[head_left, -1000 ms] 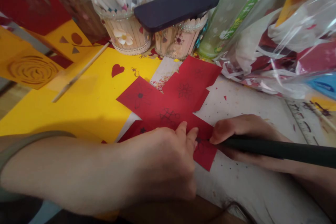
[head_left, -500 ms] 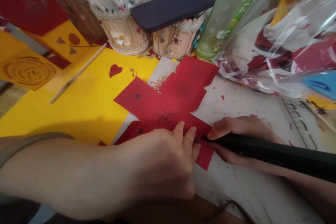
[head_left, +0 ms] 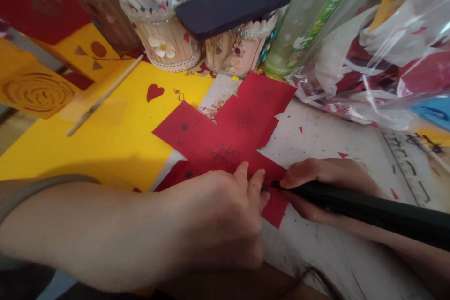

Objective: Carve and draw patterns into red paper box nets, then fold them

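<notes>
A cross-shaped piece of red paper (head_left: 200, 133) lies under both hands, with flower and star patterns drawn on it in dark lines. My left hand (head_left: 225, 220) rests on its near part, fingertips slightly apart and pressing down, gripping nothing. From the right, my right hand (head_left: 316, 173) closes round a long black pen-like tool (head_left: 355, 204). Its tip meets the red paper just beside my left fingertips; whether it is a blade or a pen point I cannot tell. Yellow paper (head_left: 116, 145) spreads to the left, bearing a small red paper heart (head_left: 154, 92).
Behind stand two stick-covered pots (head_left: 172, 51), a dark phone (head_left: 232, 7) resting across one. A green bottle (head_left: 281, 56) and a clear bag of scraps (head_left: 379, 70) are at the back right. A wooden stick (head_left: 105, 96), cut-out yellow cards (head_left: 38, 91) and a ruler (head_left: 404, 164) lie around.
The view has shifted very slightly. Both hands keep nearly the same place on the red paper, and the black tool's tip stays beside the left fingertips.
</notes>
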Tool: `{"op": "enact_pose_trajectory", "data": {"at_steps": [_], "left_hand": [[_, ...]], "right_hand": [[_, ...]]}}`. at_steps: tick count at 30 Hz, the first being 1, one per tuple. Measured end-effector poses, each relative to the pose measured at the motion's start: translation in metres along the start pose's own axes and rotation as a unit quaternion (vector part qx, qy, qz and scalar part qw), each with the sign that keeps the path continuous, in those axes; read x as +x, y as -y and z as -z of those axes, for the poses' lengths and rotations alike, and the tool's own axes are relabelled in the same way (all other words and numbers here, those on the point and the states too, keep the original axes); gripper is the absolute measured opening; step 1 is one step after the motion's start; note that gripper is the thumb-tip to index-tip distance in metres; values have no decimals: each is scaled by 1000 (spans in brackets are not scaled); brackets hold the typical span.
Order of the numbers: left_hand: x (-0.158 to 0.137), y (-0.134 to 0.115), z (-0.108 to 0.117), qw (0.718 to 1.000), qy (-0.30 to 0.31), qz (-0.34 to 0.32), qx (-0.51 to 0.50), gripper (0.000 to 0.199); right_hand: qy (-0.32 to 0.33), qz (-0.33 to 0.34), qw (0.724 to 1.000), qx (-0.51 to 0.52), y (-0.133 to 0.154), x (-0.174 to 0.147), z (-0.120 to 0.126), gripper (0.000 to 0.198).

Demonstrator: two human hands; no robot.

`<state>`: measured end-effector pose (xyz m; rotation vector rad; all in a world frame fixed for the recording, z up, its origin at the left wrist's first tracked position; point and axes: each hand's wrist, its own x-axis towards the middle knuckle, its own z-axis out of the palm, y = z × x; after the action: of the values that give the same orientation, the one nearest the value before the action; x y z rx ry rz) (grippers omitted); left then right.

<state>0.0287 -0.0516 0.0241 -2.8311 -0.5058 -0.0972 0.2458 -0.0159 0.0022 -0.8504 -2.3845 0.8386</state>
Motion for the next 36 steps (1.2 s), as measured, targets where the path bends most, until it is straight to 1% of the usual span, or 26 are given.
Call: {"op": "enact_pose_trajectory", "data": {"at_steps": [4, 8, 10, 14, 16, 21, 26, 29, 34, 36], "left_hand": [[0, -2, -1, 1000, 2, 2, 8, 38], [-1, -4, -2, 999, -6, 31, 3, 36], [-1, -3, 0, 999, 2, 39, 6, 35], [-1, -2, 5, 998, 42, 43, -1, 34], [-1, -2, 4, 998, 38, 49, -11, 32], [-3, -4, 0, 997, 21, 65, -28, 30], [-3, -3, 1, 997, 23, 64, -24, 27], [-4, -4, 1, 998, 15, 63, -23, 28], [-4, -4, 2, 997, 26, 70, -18, 28], [-2, -4, 2, 997, 18, 66, -21, 28]], "right_hand": [[15, 12, 1000, 4, -4, -1, 0, 19], [42, 26, 999, 13, -6, 0, 2, 20], [50, 30, 998, 21, -5, 1, 2, 20], [45, 13, 998, 46, -3, 2, 2, 16], [41, 8, 997, 61, -2, 2, 1, 17], [36, 23, 994, 96, -5, 2, 0, 21], [55, 61, 992, 93, -9, 3, 0, 21], [55, 66, 993, 84, -8, 3, 2, 22], [53, 72, 994, 61, -8, 2, 3, 20], [55, 73, 994, 57, -9, 2, 2, 19]]}}
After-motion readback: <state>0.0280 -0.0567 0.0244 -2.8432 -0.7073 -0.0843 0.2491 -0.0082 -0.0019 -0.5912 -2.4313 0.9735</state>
